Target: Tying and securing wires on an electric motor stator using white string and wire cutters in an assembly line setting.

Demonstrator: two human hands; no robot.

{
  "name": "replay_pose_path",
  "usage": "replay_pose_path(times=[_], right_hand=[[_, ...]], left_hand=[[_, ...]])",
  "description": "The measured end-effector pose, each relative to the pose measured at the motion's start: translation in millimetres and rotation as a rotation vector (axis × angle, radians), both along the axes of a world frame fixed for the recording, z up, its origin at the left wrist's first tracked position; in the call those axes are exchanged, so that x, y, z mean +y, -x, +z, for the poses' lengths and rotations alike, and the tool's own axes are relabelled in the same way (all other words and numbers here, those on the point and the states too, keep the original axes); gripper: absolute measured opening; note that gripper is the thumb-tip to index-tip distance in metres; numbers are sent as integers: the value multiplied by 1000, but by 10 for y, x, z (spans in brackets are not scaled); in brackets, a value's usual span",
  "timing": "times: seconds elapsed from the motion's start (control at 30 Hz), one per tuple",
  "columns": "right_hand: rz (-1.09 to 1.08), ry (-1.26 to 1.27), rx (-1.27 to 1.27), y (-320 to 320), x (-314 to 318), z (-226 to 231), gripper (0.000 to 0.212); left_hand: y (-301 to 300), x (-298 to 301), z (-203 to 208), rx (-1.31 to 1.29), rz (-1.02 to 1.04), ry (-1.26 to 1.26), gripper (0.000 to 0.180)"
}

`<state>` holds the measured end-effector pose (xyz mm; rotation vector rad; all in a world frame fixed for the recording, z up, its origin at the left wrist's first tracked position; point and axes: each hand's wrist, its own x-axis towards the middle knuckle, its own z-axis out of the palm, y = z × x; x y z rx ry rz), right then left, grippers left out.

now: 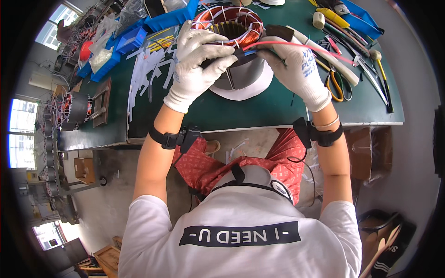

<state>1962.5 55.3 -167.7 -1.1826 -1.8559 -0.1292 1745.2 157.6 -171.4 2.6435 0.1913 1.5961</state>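
A motor stator (254,34) with copper-red windings tied in white lacing stands on the green bench before me. Its grey metal body (244,74) rests on a white round sheet (259,88). My left hand (197,60), in a white glove, is closed at the front of the windings, thumb and fingertips pinching a black sleeve (239,53). Just right of it, my gloved right hand (294,65) is closed round a blue lead (250,52). A long red sleeve (310,45) runs from near the sleeve across the back of that hand. Both fingertips' undersides are hidden.
Scissors (334,85), a hammer (382,74) and a pale mallet (319,20) lie on the right. White paper strips (139,76) and yellow strips (161,42) are scattered left, beside blue bins (131,41). The bench's front edge (259,126) runs before my lap.
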Motion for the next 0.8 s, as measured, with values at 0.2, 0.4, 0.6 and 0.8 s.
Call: replay_pose_path(times=[0.2,0.4,0.6,0.8], right_hand=[[16,134,27,-16,-26,182,17],[-361,25,152,231,-562,126,19],[-176,-313,28,419,-228,-164,37],[-32,-447,-37,231,182,-211,33]], left_hand=[[-30,8,-24,-20,19,-66,19],[-31,31,-52,-30,46,-93,18],[-16,0,-41,-21,48,-85,18],[27,-70,43,90,79,-12,25]])
